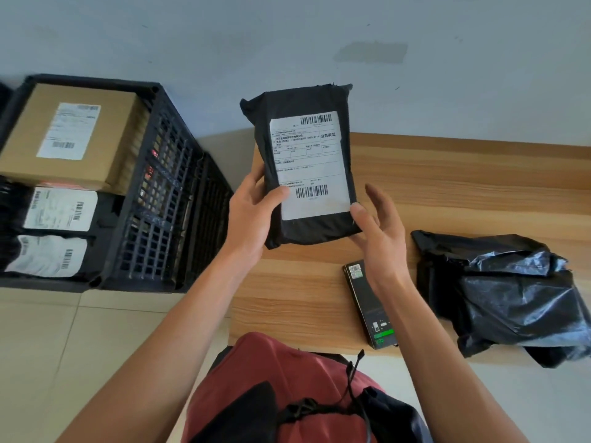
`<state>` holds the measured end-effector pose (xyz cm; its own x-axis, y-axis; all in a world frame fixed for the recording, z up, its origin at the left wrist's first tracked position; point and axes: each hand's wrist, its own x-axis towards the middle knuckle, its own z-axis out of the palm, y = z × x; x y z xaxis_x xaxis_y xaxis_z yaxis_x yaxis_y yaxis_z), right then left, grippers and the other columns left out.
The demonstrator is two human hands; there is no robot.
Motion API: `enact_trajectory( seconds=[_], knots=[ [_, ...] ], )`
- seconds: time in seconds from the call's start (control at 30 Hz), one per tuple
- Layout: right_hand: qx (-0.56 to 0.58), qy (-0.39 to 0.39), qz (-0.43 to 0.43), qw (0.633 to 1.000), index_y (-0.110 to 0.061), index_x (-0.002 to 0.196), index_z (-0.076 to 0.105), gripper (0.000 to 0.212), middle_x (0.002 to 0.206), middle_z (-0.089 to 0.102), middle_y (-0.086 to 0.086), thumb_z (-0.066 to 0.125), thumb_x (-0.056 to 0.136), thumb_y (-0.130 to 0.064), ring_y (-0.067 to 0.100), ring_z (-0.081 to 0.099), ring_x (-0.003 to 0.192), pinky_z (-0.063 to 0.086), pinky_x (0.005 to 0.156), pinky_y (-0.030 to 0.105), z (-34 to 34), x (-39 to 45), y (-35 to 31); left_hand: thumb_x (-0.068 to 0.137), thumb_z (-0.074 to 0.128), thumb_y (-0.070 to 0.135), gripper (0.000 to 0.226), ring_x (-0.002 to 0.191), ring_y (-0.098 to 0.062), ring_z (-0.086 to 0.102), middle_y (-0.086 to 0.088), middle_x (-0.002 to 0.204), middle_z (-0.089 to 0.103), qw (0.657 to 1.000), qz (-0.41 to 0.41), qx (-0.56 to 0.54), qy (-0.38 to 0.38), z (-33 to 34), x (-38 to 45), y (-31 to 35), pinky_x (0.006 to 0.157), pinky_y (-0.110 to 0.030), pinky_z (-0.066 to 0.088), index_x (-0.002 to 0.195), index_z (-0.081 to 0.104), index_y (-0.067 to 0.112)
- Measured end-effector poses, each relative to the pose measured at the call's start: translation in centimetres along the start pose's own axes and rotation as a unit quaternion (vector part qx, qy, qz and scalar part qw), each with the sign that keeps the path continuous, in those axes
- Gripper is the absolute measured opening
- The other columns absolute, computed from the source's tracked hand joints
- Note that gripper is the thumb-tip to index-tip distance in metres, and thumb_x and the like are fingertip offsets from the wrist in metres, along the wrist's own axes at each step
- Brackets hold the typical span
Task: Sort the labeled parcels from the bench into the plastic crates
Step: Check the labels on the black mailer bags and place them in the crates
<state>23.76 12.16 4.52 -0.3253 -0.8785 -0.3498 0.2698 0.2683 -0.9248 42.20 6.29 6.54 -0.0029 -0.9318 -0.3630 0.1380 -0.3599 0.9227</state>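
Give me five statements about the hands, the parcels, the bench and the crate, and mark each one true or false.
1. The left hand grips the black parcel held above the bench. True.
2. The held parcel's label faces away from the camera. False: the white label with its barcodes faces the camera.
3. The crate already holds a cardboard box. True.
4. The right hand holds the slim black box. False: that box lies on the bench; the right hand is at the parcel's lower right corner.
5. The crumpled black bag lies in the crate. False: it lies on the bench, to the right.
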Motion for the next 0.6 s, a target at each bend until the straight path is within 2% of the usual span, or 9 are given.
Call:
enact_trajectory(
  seconds=[0.03, 0.1, 0.17, 0.23, 0.3, 0.4, 0.6],
  knots=[
    [-0.021, -0.009, -0.023, 0.999, -0.041, 0.139, 0.056, 0.045, 0.132, 0.065, -0.029, 0.069, 0.099, -0.024, 0.011, 0.056, 0.137, 0.053, 0.109, 0.046, 0.0, 0.1, -0.5, 0.097, 0.066, 0.002, 0.052, 0.118, -0.018, 0.070, -0.001, 0.124, 0.076, 1.000, 0.001, -0.001, -0.008, -0.2, -0.1, 0.1, 0.102, -0.041, 0.057, 0.147, 0.054, 0.013],
    [-0.049, -0.038, -0.062, 0.996, -0.037, 0.144, 0.051, 0.047, 0.131, 0.065, -0.031, 0.061, 0.104, -0.014, 0.009, 0.057, 0.135, 0.055, 0.106, 0.037, 0.1, 0.3, -1.3, 0.098, 0.065, 0.003, 0.051, 0.121, -0.017, 0.069, -0.001, 0.126, 0.075, 1.000, 0.014, 0.011, -0.022, -0.3, -0.3, 0.2, 0.103, -0.040, 0.056, 0.146, 0.054, 0.013],
    [-0.069, -0.075, -0.093, 0.990, -0.023, 0.148, 0.050, 0.048, 0.129, 0.070, -0.020, 0.053, 0.105, -0.001, 0.010, 0.063, 0.128, 0.057, 0.095, 0.027, 0.5, 0.4, -1.9, 0.098, 0.066, 0.004, 0.048, 0.120, -0.013, 0.068, 0.001, 0.127, 0.074, 0.998, 0.042, 0.042, -0.021, -0.1, -0.7, 0.1, 0.101, -0.033, 0.056, 0.144, 0.057, 0.013],
    [-0.084, -0.089, -0.114, 0.986, -0.015, 0.149, 0.051, 0.049, 0.135, 0.068, -0.007, 0.049, 0.104, 0.004, 0.012, 0.064, 0.127, 0.057, 0.092, 0.024, 0.8, 0.3, -2.0, 0.100, 0.065, 0.006, 0.044, 0.118, -0.010, 0.069, 0.001, 0.130, 0.072, 0.995, 0.065, 0.070, -0.014, 0.1, -0.9, -0.1, 0.096, -0.028, 0.058, 0.143, 0.060, 0.014],
    [-0.085, -0.083, -0.127, 0.985, -0.012, 0.151, 0.050, 0.050, 0.140, 0.065, -0.001, 0.049, 0.103, 0.006, 0.013, 0.062, 0.130, 0.057, 0.093, 0.024, 0.9, 0.1, -1.7, 0.101, 0.065, 0.015, 0.038, 0.119, -0.014, 0.069, -0.001, 0.134, 0.069, 0.993, 0.079, 0.092, -0.016, 0.1, -1.1, -0.2, 0.097, -0.036, 0.059, 0.138, 0.064, 0.024],
    [-0.089, -0.073, -0.133, 0.984, -0.012, 0.152, 0.049, 0.051, 0.142, 0.063, -0.002, 0.050, 0.103, 0.005, 0.012, 0.060, 0.132, 0.056, 0.097, 0.026, 0.9, -0.5, -1.3, 0.097, 0.065, 0.034, 0.034, 0.130, -0.018, 0.061, 0.006, 0.137, 0.065, 0.984, 0.100, 0.147, -0.018, -0.1, -1.2, -0.4, 0.108, -0.049, 0.052, 0.130, 0.067, 0.041],
    [-0.096, -0.080, -0.134, 0.983, -0.016, 0.150, 0.050, 0.051, 0.141, 0.064, -0.005, 0.051, 0.103, 0.004, 0.011, 0.060, 0.132, 0.057, 0.096, 0.026, 1.3, -1.1, -0.7, 0.095, 0.061, 0.043, 0.036, 0.135, -0.014, 0.055, 0.012, 0.140, 0.060, 0.981, 0.098, 0.167, -0.007, -0.8, -1.9, -0.8, 0.113, -0.050, 0.047, 0.131, 0.065, 0.048]
  ],
)
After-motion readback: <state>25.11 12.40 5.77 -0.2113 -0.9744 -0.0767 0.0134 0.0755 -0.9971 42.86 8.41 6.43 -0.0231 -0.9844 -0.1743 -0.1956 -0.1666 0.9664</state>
